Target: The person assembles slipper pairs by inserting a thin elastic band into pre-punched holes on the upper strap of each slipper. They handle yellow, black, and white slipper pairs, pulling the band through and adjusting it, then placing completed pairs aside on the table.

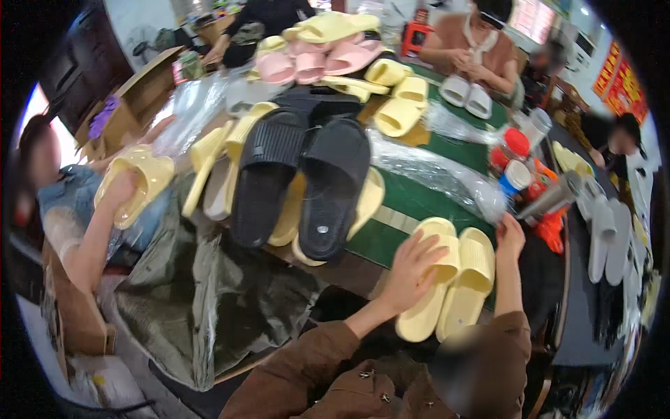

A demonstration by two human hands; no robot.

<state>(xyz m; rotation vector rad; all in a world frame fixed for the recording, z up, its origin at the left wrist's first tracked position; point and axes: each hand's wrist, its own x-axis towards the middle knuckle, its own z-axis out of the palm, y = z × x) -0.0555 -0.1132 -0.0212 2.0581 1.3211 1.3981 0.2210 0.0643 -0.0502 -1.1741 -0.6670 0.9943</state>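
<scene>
The left hand (pixel 417 271) lay over the strap of the left yellow slipper (pixel 419 318), its grip spread, fingers straight across the ribbed top. The right yellow slipper (pixel 469 279) stood just beside it, toe away from the person, at the near side of the green bench (pixel 412 202). The right hand (pixel 511 239) had its fingertips at the end of the clear plastic bags (pixel 453 174); whether that grip pinched them could not be told. Large black slippers (pixel 335 174) sat farther left.

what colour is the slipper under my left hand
The slipper is pale yellow; the head view shows it best.
</scene>
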